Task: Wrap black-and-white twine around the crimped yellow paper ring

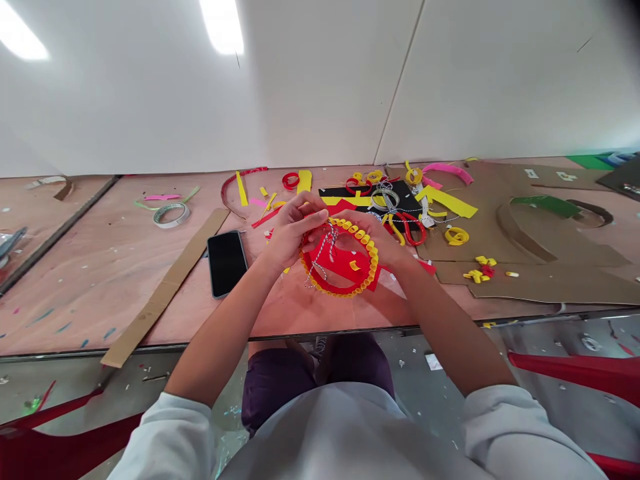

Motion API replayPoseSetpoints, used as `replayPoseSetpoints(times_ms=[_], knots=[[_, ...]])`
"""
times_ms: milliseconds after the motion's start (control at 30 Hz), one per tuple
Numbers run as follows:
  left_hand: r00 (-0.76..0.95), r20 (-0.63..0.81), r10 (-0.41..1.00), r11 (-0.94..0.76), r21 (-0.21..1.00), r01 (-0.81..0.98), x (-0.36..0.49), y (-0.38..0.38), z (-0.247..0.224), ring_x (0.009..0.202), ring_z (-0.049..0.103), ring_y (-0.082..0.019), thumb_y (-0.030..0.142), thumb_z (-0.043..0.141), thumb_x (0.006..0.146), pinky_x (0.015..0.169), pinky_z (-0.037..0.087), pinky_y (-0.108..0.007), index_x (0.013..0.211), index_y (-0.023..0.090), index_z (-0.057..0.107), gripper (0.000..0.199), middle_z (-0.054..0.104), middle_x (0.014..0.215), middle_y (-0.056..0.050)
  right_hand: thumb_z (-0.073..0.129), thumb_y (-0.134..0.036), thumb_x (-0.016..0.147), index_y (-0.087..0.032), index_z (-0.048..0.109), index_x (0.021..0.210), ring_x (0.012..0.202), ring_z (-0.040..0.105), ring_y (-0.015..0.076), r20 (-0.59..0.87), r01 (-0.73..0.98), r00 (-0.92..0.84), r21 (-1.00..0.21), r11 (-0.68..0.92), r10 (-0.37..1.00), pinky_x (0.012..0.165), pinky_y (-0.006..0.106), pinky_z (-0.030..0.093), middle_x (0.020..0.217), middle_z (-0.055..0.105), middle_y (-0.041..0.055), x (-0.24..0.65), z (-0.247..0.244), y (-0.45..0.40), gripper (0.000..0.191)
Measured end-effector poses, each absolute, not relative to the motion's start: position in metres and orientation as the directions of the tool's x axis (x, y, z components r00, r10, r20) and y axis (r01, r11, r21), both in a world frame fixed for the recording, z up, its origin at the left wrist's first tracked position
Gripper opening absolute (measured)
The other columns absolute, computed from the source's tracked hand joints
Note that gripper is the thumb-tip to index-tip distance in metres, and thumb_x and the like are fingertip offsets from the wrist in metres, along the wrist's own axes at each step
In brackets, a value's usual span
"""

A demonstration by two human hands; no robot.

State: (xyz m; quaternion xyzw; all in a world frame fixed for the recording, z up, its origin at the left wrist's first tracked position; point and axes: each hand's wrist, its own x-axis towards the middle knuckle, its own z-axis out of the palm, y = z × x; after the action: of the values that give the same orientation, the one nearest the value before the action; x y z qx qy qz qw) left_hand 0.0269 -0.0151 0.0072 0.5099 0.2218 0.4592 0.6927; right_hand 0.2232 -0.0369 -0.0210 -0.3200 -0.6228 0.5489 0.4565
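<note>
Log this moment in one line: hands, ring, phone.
left hand: holding yellow-edged red ring; right hand: holding same ring; striped string: across ring's opening; phone: left of ring

- I'm seeing room on the table [65, 280], left of the strip [165, 287].
- The phone [227, 263] is blocking its right.
- Yellow paper [450, 202] is crowding beyond the right hand [384, 239].

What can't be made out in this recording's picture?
All in the head view:
Right hand: fingertips mostly hidden by the ring and left hand.
Striped string: too small to tell whether it is knotted.
Dark object: cut off by the right edge.
Clear plastic: cut off by the left edge.
</note>
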Motion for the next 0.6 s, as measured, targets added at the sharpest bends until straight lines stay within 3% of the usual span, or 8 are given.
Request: replayPoseSetpoints(times_ms=[167,333,467,600], knots=[[0.489,0.157,0.858,0.093,0.889,-0.449,0.026,-0.014,0.007,0.042,0.040,-0.002,0.027,0.086,0.076,0.033,0.020,-0.015,0.086,0.020,0.060,0.028,0.050,0.065,0.008,0.090,-0.041,0.074,-0.022,0.071,0.093,0.081,0.063,0.0149,0.272,-0.080,-0.389,-0.962,0.261,0.880,0.072,0.027,0.052,0.091,0.070,0.0007,0.220,-0.015,-0.039,0.033],[0.509,0.159,0.846,0.103,0.888,-0.449,0.026,-0.015,0.007,0.042,0.040,-0.002,0.026,0.085,0.077,0.033,0.020,-0.015,0.086,0.020,0.061,0.027,0.049,0.064,0.008,0.090,-0.045,0.071,-0.020,0.063,0.077,0.062,0.047,0.0106,0.181,-0.020,-0.468,-0.981,0.195,0.865,0.056,0.024,0.042,0.070,0.055,-0.0036,0.220,-0.012,-0.041,0.038],[0.518,0.172,0.838,0.089,0.894,-0.440,0.027,-0.015,0.006,0.041,0.038,-0.001,0.027,0.084,0.078,0.033,0.019,-0.015,0.086,0.020,0.060,0.026,0.048,0.064,0.008,0.090,-0.042,0.069,-0.019,0.056,0.068,0.057,0.038,0.0083,0.126,0.006,-0.512,-0.989,0.150,0.850,0.051,0.023,0.036,0.063,0.048,-0.0050,0.218,-0.009,-0.044,0.041],[0.532,0.165,0.830,0.100,0.895,-0.434,0.025,-0.013,0.004,0.041,0.038,-0.001,0.026,0.082,0.080,0.033,0.018,-0.015,0.088,0.020,0.060,0.025,0.050,0.068,0.008,0.089,-0.040,0.069,-0.019,0.052,0.061,0.057,0.041,0.0092,0.116,-0.017,-0.507,-0.992,0.125,0.854,0.050,0.023,0.034,0.060,0.046,-0.0044,0.217,-0.008,-0.045,0.043]])
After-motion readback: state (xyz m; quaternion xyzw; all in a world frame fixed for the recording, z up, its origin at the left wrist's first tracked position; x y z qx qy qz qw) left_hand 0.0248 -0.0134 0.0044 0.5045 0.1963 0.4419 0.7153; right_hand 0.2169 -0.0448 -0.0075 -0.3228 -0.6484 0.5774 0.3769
